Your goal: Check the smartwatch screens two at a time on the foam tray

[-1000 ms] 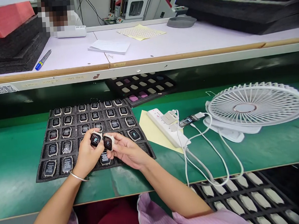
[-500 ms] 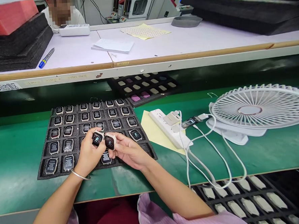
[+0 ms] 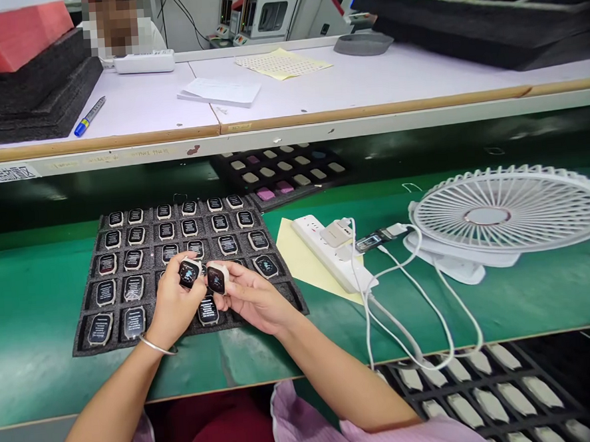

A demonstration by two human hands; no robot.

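My left hand [image 3: 177, 295] grips a smartwatch without a strap [image 3: 190, 273], its lit screen facing me. In my right hand [image 3: 252, 295], pinched between thumb and fingers, is a second strapless smartwatch [image 3: 217, 279] with a dim picture on its screen. The two watches are held side by side, close together, over a black foam tray [image 3: 151, 275]. Rows of similar watches lie in the tray's pockets, most with white text on their screens. One tray watch [image 3: 208, 311] shows just below my hands. My hands and forearms hide some pockets.
Right of the tray, a white power strip [image 3: 327, 252] with plugs and cables lies on yellow paper [image 3: 289, 248]. A white fan [image 3: 489, 216] stands further right. More foam trays sit under the shelf [image 3: 266, 166] and at the lower right [image 3: 485, 383]. Across the shelf is a person [image 3: 156, 36].
The view has shifted slightly. My hands keep hold of both watches, and the gap between the watches looks a little wider.
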